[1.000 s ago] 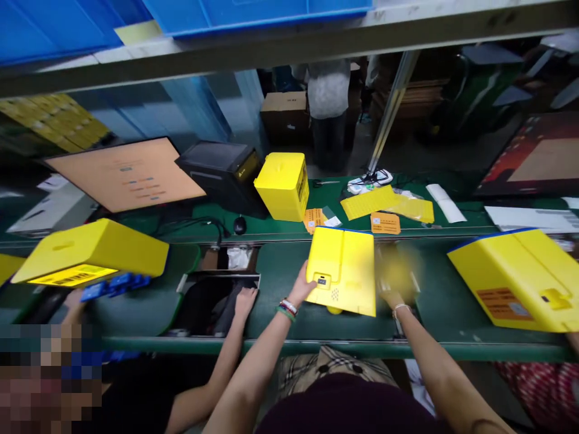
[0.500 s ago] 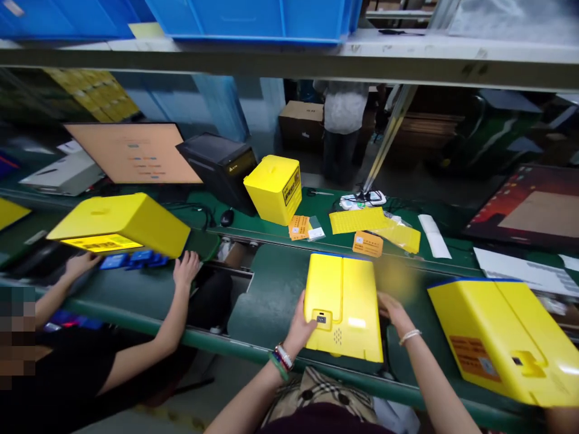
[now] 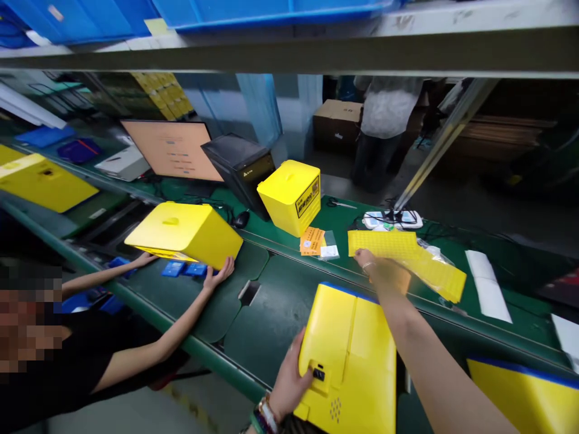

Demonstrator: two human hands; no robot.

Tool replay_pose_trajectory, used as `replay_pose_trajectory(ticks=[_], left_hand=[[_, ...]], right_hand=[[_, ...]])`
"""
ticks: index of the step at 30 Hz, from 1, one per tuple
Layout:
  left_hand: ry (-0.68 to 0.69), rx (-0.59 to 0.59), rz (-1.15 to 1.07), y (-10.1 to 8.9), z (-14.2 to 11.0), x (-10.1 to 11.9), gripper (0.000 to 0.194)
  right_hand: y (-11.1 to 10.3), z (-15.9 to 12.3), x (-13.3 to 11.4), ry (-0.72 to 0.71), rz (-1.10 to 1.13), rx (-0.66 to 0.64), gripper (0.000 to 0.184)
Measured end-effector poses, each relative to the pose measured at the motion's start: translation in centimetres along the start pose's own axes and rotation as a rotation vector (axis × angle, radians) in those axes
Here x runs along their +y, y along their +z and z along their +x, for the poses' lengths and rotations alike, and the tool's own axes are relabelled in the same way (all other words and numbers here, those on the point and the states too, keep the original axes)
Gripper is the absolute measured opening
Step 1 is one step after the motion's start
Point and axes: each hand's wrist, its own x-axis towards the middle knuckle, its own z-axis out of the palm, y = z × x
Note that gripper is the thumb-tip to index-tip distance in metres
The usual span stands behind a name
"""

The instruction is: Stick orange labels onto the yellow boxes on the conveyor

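1. My left hand [image 3: 289, 377] grips one box [image 3: 348, 355] of six, over the belt [image 3: 271, 319].
2. Its blue rim [image 3: 349, 292] and long axis point away from me.
3. My right hand [image 3: 364, 259] is at one sheet [image 3: 384, 242]; gripping, I can't tell.

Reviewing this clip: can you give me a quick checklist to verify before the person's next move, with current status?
1. Left hand holding the yellow unit: ok, at its left side, thumb beside the socket.
2. Both hands on the unit: not ok, only the left.
3. Right hand at the yellow sheet: ok, at its near edge.
4. Sheet gripped: cannot tell, the fingertips are unclear.
5. Unit apart from the co-worker's yellow box: ok, bare green surface shows between them.
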Motion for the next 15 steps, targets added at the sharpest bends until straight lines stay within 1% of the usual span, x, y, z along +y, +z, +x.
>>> replay_pose_trajectory(ticks=[4, 8, 12, 15], left_hand=[[-0.008, -0.024, 0.065, 0.9, -0.2, 0.5, 0.071], [0.015, -0.033, 0.097, 0.7, 0.0, 1.6, 0.071], [0.093, -0.061, 0.114, 0.5, 0.4, 2.0, 0.074], [0.097, -0.063, 0.133, 0.7, 0.3, 1.9, 0.078]], right_hand=[[2.1, 2.8, -0.4, 0.036, -0.057, -0.021, 0.021], [3.9, 5.0, 0.4, 0.034, -0.12, -0.057, 0.023], [5.4, 6.3, 1.7, 0.007, -0.179, -0.082, 0.027], [5.8, 6.8, 2.5, -0.018, -0.18, -0.076, 0.029]])
